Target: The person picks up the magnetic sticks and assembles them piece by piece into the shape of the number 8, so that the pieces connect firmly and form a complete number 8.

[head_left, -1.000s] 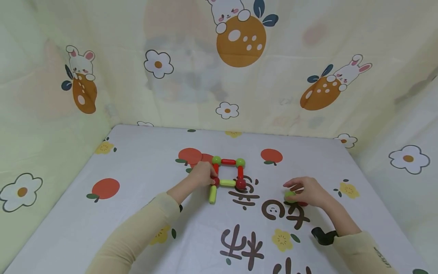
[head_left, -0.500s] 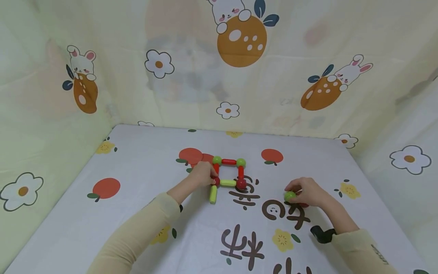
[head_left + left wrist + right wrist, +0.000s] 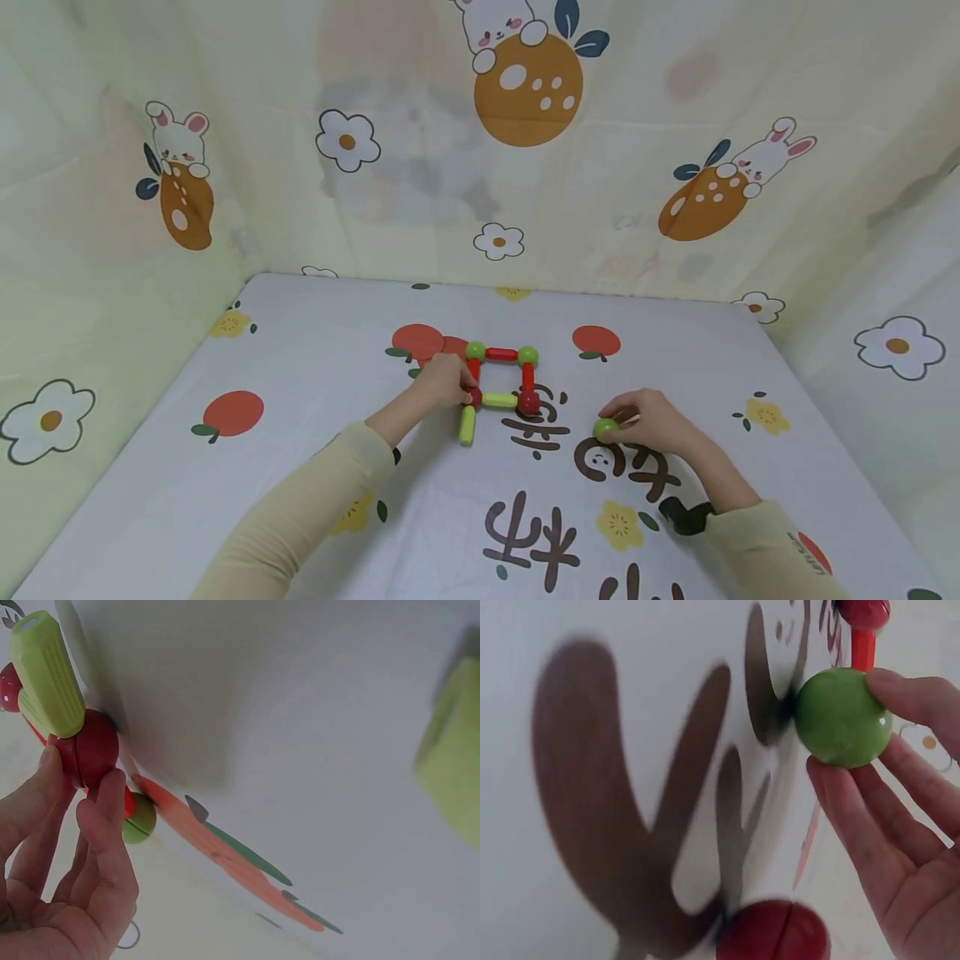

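Observation:
On the table a square of magnetic balls and rods lies flat, with two green balls (image 3: 528, 357) at its far corners. Red rods (image 3: 501, 355) form the far edge and the sides; a yellow-green rod (image 3: 498, 401) forms the near edge. My left hand (image 3: 444, 382) pinches the dark red ball (image 3: 91, 750) at the near left corner. From that ball another yellow-green rod (image 3: 467, 426) sticks out toward me. My right hand (image 3: 648, 421) holds a loose green ball (image 3: 844, 716) between thumb and fingers, right of the square and apart from it.
A separate red ball (image 3: 772, 934) lies near my right hand in the right wrist view; the head view hides it. A black strap end (image 3: 686, 517) hangs at the right cuff. Printed curtains (image 3: 420, 192) stand behind the table. A blurred yellow-green shape (image 3: 454, 750) edges the left wrist view.
My right hand has closed its fingers on the green ball and carried it left, toward the square. The left hand and the square stay where they were.

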The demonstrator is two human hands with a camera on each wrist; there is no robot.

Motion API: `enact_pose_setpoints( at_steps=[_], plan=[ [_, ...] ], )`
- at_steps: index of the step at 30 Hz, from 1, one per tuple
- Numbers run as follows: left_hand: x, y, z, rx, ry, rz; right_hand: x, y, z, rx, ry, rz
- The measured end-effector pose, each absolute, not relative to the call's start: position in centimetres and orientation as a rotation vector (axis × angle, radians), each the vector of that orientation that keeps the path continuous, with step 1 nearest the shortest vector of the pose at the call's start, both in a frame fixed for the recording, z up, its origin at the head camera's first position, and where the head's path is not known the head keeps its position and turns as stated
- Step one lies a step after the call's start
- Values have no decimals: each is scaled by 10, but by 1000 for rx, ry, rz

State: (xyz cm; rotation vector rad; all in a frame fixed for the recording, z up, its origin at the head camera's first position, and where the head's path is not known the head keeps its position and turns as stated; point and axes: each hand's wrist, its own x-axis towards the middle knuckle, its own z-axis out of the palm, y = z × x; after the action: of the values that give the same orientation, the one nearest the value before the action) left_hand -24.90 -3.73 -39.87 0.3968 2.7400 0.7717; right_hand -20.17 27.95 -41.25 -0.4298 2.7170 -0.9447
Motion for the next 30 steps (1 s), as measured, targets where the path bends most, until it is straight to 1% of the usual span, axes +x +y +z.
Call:
enact_pose_setpoints(
  at_steps=[10, 18, 30],
  plan=[
    [-249, -36, -399, 402, 2741, 764, -198, 255, -416, -509, 2639, -1052],
    [-252, -35, -401, 409, 2745, 738, -200, 233, -420, -569, 2578, -1054],
    [-251, -34, -399, 374, 2743, 733, -200, 190, -424, -668, 2411, -1157]
  ],
)
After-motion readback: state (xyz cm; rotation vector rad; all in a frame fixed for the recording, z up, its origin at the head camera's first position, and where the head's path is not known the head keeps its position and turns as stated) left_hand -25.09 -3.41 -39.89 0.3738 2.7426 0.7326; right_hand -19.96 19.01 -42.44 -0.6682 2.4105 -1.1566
